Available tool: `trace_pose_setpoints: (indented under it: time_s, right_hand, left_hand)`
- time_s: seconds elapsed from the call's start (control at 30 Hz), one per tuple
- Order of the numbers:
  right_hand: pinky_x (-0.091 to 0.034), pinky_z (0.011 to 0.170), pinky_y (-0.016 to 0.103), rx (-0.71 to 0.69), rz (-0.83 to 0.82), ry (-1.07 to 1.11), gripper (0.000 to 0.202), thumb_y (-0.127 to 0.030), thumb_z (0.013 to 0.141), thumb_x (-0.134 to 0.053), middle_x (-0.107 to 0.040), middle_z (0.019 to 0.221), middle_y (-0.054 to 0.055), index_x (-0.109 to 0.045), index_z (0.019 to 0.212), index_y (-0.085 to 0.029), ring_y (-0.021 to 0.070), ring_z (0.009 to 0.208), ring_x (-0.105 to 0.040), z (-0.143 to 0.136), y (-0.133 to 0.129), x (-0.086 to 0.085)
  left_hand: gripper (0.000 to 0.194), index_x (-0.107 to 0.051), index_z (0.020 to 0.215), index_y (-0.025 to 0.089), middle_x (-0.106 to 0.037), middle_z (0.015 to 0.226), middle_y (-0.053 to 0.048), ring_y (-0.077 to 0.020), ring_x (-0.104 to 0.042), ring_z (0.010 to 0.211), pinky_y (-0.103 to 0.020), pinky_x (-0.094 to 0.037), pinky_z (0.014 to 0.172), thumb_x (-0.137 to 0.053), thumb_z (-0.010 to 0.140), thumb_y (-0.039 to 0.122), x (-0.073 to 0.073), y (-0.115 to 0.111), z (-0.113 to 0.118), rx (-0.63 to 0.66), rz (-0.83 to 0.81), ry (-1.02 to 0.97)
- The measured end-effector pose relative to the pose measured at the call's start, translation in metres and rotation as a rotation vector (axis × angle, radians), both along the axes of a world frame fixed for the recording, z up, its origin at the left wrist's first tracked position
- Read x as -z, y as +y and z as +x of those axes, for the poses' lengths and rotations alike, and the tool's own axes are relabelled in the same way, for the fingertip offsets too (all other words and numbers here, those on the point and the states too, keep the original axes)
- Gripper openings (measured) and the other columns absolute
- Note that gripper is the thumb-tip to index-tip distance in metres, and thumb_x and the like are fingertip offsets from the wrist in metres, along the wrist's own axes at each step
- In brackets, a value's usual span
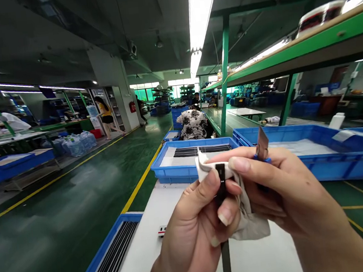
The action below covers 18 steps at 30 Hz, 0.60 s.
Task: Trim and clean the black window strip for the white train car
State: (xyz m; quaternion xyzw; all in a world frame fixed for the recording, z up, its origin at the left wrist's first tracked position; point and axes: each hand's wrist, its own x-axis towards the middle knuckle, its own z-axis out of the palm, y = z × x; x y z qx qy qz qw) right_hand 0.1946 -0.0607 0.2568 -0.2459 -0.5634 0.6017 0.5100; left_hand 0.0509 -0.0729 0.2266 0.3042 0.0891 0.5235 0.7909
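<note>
In front of me, my left hand (192, 220) pinches a flat black strip (226, 262) upright between thumb and fingers, the strip's lower end hanging below. My right hand (292, 185) presses an off-white cloth (252, 225) against the strip's top end with thumb and forefinger. The cloth wraps behind the strip and drapes under the fingers. A small metal blade (261, 142) with a blue handle juts up from the right hand, its lower part hidden. Beneath both hands lies a white tabletop (168, 201).
A blue tray (175, 172) with black strips on white paper stands ahead; another blue tray (131, 217) of strips is at lower left. A larger blue bin (341, 165) sits at right. A small white-and-red object (162, 231) lies on the tabletop. A person (193, 124) sits beyond.
</note>
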Motion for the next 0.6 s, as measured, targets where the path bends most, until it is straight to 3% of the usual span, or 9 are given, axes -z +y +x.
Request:
trace_pose_setpoints:
  time_s: [0.37, 0.6]
  right_hand:
    - [-0.018, 0.038, 0.014, -0.013, 0.059, 0.017, 0.018, -0.038, 0.094, -0.077, -0.036, 0.046, -0.009, -0.088, 0.099, -0.024, 0.0031, 0.040, -0.022, -0.003, -0.015, -0.017]
    - [-0.020, 0.036, 0.012, 0.017, 0.053, 0.027, 0.016, -0.032, 0.094, -0.075, -0.040, 0.046, -0.008, -0.088, 0.094, -0.023, 0.0024, 0.039, -0.025, -0.007, -0.022, -0.022]
  left_hand:
    - [0.031, -0.081, 0.079, 0.008, -0.053, 0.056, 0.002, -0.0024, -0.037, 0.048, -0.017, -0.022, 0.045, -0.077, 0.094, 0.035, -0.012, -0.011, -0.002, 0.009, 0.097, -0.020]
    - [0.026, -0.082, 0.079, 0.009, -0.054, 0.057, 0.002, -0.0017, -0.038, 0.048, -0.016, -0.023, 0.045, -0.082, 0.089, 0.033, -0.016, -0.017, -0.002, 0.012, 0.094, -0.014]
